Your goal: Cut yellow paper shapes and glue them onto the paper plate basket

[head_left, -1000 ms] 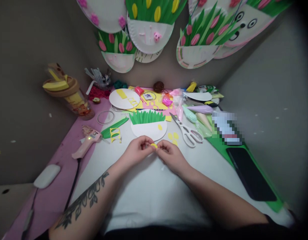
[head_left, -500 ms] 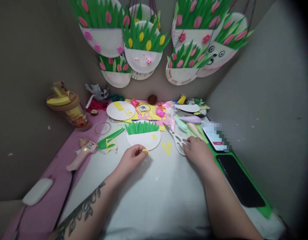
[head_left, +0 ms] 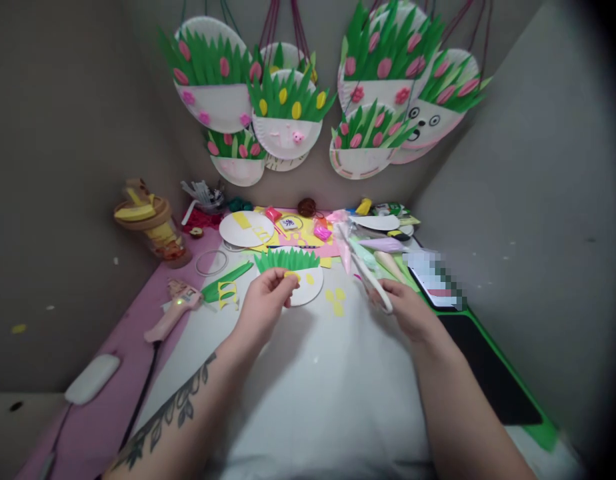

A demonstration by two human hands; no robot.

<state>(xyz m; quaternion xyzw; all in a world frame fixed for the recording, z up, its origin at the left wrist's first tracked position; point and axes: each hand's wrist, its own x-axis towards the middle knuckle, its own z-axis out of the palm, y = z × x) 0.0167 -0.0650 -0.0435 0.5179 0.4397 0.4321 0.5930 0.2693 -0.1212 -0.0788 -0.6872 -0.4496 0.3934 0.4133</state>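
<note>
Between thumb and fingers, my left hand (head_left: 271,293) pinches a small yellow paper piece (head_left: 291,276), held just above the paper plate. My right hand (head_left: 401,303) grips white-handled scissors (head_left: 371,270), raised off the table and pointing away from me. Behind my left hand lies the white paper plate (head_left: 311,293), with a fringe of green paper grass (head_left: 288,259) along its top. One yellow oval (head_left: 310,279) rests on that plate. Several yellow paper petals (head_left: 337,301) are on the table between my hands.
A pink glue gun (head_left: 175,307), its light lit, lies on the left by green paper strips (head_left: 228,280). Phones (head_left: 435,280) and a black pad (head_left: 488,367) are at the right. Decorated plates (head_left: 288,133) hang on the back wall. A lidded cup (head_left: 155,227) stands back left.
My right hand has lifted the scissors from the table. My left hand has risen slightly with the yellow piece, now overlapping the plate. The camera view has tilted up a little.
</note>
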